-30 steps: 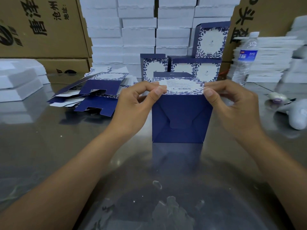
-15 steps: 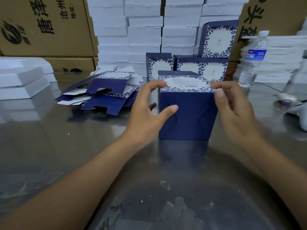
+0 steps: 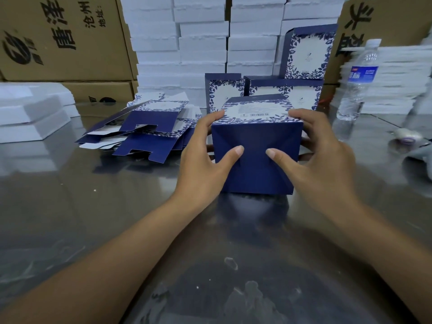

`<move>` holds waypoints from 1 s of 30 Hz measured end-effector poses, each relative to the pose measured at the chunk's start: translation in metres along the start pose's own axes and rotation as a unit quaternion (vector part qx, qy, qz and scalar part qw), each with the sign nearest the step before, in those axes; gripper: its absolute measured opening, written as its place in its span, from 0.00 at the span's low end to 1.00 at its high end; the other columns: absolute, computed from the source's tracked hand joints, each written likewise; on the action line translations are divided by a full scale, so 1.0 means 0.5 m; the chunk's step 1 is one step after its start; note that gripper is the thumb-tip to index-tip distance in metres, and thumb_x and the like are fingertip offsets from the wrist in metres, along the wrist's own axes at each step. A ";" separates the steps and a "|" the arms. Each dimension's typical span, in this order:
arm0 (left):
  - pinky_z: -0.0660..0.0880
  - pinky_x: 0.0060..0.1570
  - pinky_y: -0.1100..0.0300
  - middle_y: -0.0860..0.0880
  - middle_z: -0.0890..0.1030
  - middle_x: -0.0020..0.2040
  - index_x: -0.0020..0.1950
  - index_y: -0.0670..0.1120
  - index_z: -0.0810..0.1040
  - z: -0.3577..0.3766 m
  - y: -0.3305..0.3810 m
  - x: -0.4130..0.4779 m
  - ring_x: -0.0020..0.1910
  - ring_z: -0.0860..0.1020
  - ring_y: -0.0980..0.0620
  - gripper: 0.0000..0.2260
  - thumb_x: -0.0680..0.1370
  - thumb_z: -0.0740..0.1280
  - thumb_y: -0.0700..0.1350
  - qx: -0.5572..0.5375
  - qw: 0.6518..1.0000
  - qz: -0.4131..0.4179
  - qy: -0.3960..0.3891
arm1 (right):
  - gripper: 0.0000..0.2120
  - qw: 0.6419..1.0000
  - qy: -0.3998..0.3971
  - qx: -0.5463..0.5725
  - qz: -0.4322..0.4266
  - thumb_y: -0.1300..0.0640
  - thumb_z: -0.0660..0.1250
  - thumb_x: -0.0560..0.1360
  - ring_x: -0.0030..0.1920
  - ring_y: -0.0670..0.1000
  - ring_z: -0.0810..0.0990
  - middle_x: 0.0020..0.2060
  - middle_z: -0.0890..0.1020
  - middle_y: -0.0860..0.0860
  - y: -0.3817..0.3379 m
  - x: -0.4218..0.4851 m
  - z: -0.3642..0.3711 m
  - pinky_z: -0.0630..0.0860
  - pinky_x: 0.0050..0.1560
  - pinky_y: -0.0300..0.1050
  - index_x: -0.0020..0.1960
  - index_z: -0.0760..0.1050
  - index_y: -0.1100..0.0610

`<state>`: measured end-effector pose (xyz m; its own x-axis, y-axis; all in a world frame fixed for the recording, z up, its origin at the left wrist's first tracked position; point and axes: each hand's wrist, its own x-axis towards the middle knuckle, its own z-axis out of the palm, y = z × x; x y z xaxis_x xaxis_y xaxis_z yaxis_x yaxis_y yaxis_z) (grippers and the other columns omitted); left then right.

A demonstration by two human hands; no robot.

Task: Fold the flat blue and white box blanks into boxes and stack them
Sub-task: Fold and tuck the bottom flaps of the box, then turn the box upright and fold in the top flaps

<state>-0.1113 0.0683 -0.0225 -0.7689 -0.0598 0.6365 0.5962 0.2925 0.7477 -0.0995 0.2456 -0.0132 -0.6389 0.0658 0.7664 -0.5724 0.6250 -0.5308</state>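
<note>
The folded box (image 3: pixel 256 164) stands on the counter (image 3: pixel 93 218) at the middle of the view. Its plain dark blue face with diagonal flap seams is turned toward the person, and its floral blue and white panel with a barcode label faces up. The left hand (image 3: pixel 203 160) grips its left side and the right hand (image 3: pixel 322 160) its right. Both thumbs are pressed flat on the blue face, a little apart, and the fingers (image 3: pixel 214 119) are spread and curled round the top corners and side walls. Just left of the box lies a loose pile of flat blanks (image 3: pixel 145 132). Behind it stand the finished boxes (image 3: pixel 301 94), one of them perched on top of the others. A water bottle (image 3: pixel 357 83) stands to the right. Stacks of white trays (image 3: pixel 201 43) and brown cartons (image 3: pixel 63 38) line the back.
</note>
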 end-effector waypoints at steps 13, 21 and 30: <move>0.72 0.50 0.64 0.64 0.75 0.47 0.58 0.53 0.74 0.008 0.017 -0.007 0.45 0.74 0.64 0.20 0.68 0.75 0.45 0.120 0.983 0.089 0.102 | 0.22 0.996 0.079 0.035 0.023 0.53 0.77 0.65 0.40 0.37 0.79 0.44 0.80 0.38 0.001 -0.004 0.011 0.75 0.38 0.33 0.49 0.68 0.39; 0.67 0.51 0.76 0.57 0.76 0.54 0.63 0.51 0.73 0.003 0.012 -0.002 0.50 0.73 0.67 0.22 0.71 0.74 0.44 0.108 0.990 0.068 0.062 | 0.21 0.998 0.039 0.039 0.031 0.49 0.75 0.67 0.44 0.40 0.79 0.49 0.81 0.42 0.008 -0.002 0.008 0.77 0.42 0.37 0.54 0.69 0.41; 0.71 0.60 0.68 0.56 0.77 0.64 0.70 0.47 0.72 0.000 0.011 0.017 0.60 0.74 0.64 0.16 0.82 0.58 0.44 -0.054 0.996 -0.054 0.039 | 0.12 0.888 0.046 0.318 0.330 0.54 0.55 0.81 0.33 0.43 0.82 0.41 0.84 0.46 -0.002 0.032 -0.013 0.78 0.38 0.39 0.46 0.76 0.49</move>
<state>-0.1144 0.0692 -0.0128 -0.8120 -0.1614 0.5609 0.5355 0.1763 0.8259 -0.1059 0.2512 0.0021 -0.9146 0.3365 0.2243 -0.2832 -0.1370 -0.9492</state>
